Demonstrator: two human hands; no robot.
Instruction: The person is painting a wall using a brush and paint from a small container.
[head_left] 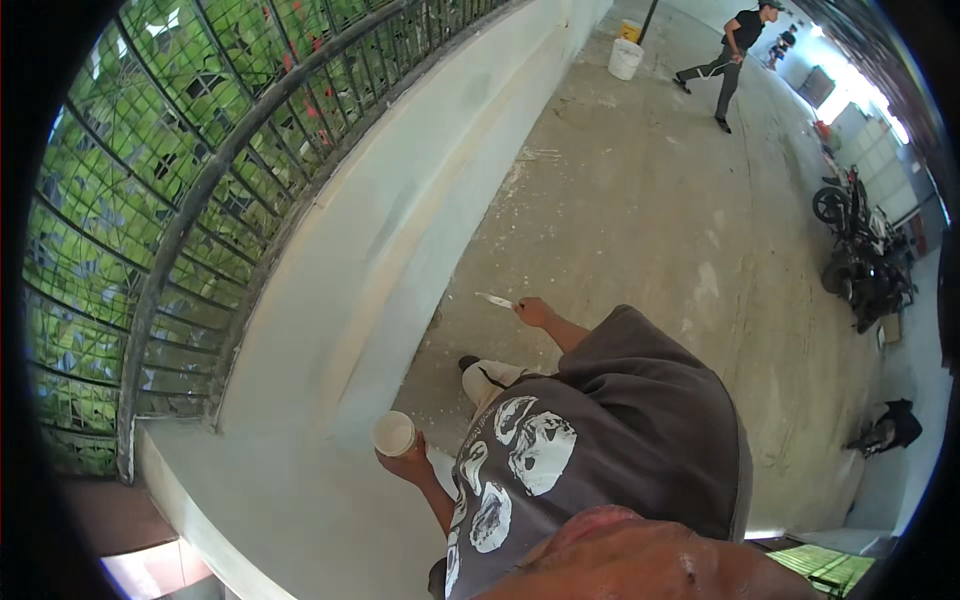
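Observation:
My left hand point(408, 465) grips a small white cup point(393, 433) from below, holding it near the low white parapet wall point(330, 300). My right hand point(533, 311) is stretched out over the concrete floor point(640, 220) and holds a thin putty knife point(494, 299) whose pale blade points left toward the wall. My grey printed shirt fills the lower middle of the view. One knee in light trousers and a dark shoe show beneath my right arm.
A black metal railing point(190, 200) with green foliage behind it tops the wall. Far off stand a white bucket point(625, 58) and a yellow one, with a person in black walking nearby. Motorbikes point(862, 250) are parked at the right, and a dark bag lies lower right.

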